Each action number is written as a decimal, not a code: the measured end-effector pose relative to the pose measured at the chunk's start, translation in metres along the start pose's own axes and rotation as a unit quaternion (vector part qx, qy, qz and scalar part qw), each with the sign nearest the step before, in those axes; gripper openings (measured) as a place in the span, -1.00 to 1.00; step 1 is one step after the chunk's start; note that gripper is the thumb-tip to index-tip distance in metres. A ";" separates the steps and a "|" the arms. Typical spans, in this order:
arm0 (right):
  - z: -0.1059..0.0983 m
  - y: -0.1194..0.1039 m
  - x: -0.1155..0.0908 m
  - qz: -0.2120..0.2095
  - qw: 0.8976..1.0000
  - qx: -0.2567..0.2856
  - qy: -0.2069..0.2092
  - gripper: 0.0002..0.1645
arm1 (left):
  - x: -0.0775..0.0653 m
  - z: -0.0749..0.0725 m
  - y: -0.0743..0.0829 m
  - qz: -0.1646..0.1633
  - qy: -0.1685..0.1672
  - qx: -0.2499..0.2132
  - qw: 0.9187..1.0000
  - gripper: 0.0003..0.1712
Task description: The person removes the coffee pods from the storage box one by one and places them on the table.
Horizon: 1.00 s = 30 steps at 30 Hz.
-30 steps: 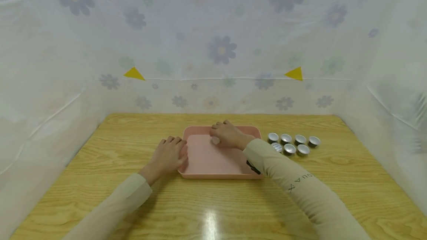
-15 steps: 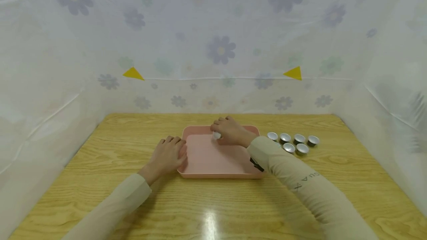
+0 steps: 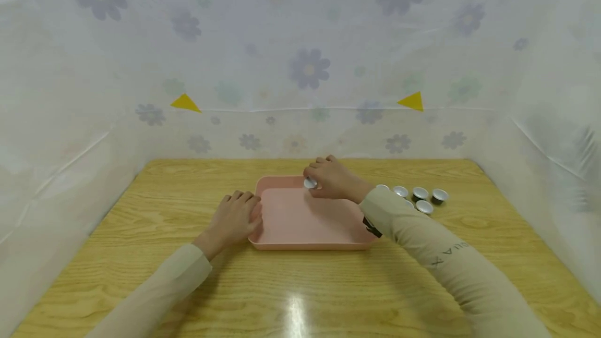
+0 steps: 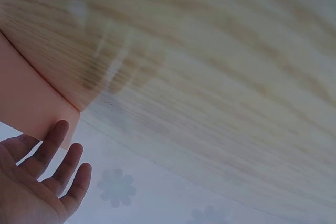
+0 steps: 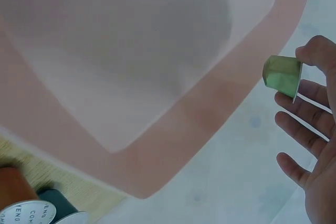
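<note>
My left hand (image 3: pixel 232 218) holds the left side of the pink tray (image 3: pixel 310 247), thumb at the inner side of the rim and fingers by the outer wall. In the left wrist view one fingertip meets the tray wall (image 4: pixel 31 93). Over the tray's back edge, my right hand (image 3: pixel 332 179) pinches a coffee capsule (image 3: pixel 310 183) between thumb and fingers. The right wrist view shows the capsule with a green body (image 5: pixel 283 75) and a flat lid, its other fingers spread. No object shows on the visible tray floor.
Several coffee capsules (image 3: pixel 440 195) with silver lids stand in rows right of the tray, partly hidden by the right sleeve (image 3: pixel 422 239). A brown one (image 5: pixel 16 190) and a dark green one (image 5: pixel 59 203) show in the right wrist view. A flowered sheet walls the wooden table (image 3: pixel 188 192).
My right hand has moved away from me and slightly to the right with the capsule, whose silver lid now shows more. My left hand stays on the tray.
</note>
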State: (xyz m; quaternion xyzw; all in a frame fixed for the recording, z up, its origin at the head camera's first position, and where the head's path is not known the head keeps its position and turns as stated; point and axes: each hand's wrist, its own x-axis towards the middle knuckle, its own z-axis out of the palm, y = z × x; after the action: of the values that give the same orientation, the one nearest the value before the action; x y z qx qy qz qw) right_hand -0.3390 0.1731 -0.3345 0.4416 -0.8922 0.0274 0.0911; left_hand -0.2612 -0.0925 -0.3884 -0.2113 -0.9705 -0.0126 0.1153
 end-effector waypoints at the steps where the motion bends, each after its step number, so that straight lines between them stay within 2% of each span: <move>1: 0.000 0.001 -0.001 0.000 1.000 -0.001 0.005 -0.69 | 0.000 0.000 0.000 0.000 0.000 -0.001 1.000 -0.53; 13: -0.003 0.012 -0.025 0.010 0.999 -0.012 0.040 -0.68 | 0.000 -0.002 0.001 0.001 0.002 -0.001 1.000 -0.54; 22: -0.002 0.020 -0.048 0.030 0.999 0.002 0.044 -0.68 | -0.001 -0.004 0.001 0.004 0.002 0.005 1.000 -0.55; 30: -0.003 0.030 -0.066 0.073 0.997 0.022 0.024 -0.64 | 0.000 -0.003 0.002 -0.001 -0.009 0.000 1.000 -0.53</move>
State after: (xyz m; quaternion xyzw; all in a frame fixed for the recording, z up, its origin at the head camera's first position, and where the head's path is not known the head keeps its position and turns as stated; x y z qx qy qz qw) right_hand -0.3232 0.2437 -0.3430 0.3763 -0.9188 0.0639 0.1002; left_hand -0.2597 -0.0913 -0.3856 -0.2100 -0.9718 -0.0103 0.1065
